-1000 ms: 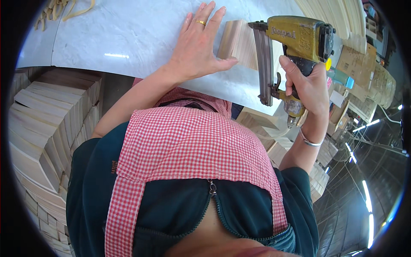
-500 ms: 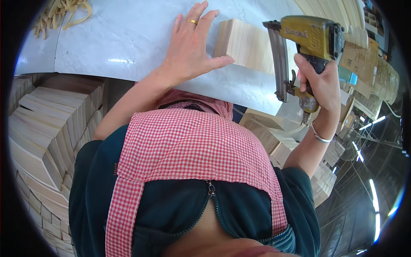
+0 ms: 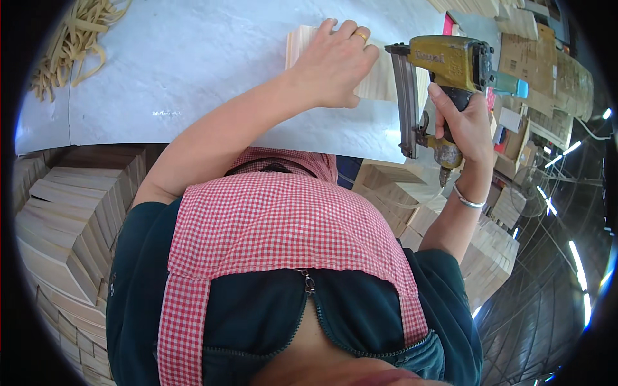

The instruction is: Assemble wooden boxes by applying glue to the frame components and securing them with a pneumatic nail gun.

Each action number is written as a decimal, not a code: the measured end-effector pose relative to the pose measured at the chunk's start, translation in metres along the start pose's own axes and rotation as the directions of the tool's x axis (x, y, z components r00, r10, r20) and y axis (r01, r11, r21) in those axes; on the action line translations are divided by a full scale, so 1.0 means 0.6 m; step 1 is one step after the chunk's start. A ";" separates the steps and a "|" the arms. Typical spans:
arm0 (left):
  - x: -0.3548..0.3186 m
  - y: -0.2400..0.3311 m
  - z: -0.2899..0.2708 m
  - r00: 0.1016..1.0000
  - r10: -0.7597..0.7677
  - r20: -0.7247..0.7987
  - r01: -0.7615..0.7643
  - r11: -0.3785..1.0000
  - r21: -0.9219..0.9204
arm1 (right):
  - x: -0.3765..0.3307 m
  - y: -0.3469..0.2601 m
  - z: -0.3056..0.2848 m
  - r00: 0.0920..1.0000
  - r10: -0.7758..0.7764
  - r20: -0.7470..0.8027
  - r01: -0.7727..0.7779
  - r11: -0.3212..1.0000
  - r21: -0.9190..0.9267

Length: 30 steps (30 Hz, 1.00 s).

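A pale wooden block (image 3: 381, 77) lies on the white marbled tabletop (image 3: 193, 77). My left hand (image 3: 338, 64), with a gold ring, reaches across it, fingers bent over its far side and thumb at the near side. The hand covers much of the block's middle. In my right hand (image 3: 468, 125) is a yellow and black pneumatic nail gun (image 3: 441, 61), gripped by its handle. The gun stands just right of the block, its long grey magazine (image 3: 405, 103) passing in front of the block's right end.
A heap of tan bands (image 3: 71, 48) lies at the table's far left. Stacked wooden boards (image 3: 77, 199) fill the floor at left, and more wood stacks (image 3: 393, 193) stand below the table at right. Cardboard boxes (image 3: 528, 61) and a pale blue item (image 3: 512, 85) are at the right.
My left hand has gone from spread open beside the block to gripping over it, moving right. The nail gun in my right hand appears slightly farther left in view; the whole view has shifted a little.
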State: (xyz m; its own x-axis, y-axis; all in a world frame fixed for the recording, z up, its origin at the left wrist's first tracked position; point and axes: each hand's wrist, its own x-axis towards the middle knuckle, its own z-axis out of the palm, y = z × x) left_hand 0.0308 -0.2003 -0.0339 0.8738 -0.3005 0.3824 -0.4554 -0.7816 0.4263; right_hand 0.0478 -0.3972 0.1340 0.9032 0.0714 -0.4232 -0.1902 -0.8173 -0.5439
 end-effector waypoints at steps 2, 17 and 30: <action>0.005 0.001 0.000 1.000 -0.010 0.025 0.011 1.000 -0.022 | 0.002 0.002 0.001 1.000 -0.001 0.007 0.001 1.000 0.000; 0.010 0.001 -0.007 0.998 -0.026 0.062 0.029 0.998 -0.056 | 0.017 -0.010 -0.004 0.999 0.029 0.035 -0.027 0.998 -0.050; 0.002 -0.006 -0.032 0.985 -0.034 0.170 0.059 0.989 -0.138 | -0.060 0.186 -0.018 0.889 0.056 -0.455 -0.032 0.998 0.059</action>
State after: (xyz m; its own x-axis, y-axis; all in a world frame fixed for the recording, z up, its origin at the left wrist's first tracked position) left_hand 0.0301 -0.1874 -0.0193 0.9052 -0.3620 0.2224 -0.4227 -0.7146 0.5574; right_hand -0.0014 -0.4971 0.0965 0.9672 -0.2420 -0.0771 -0.2418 -0.7838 -0.5720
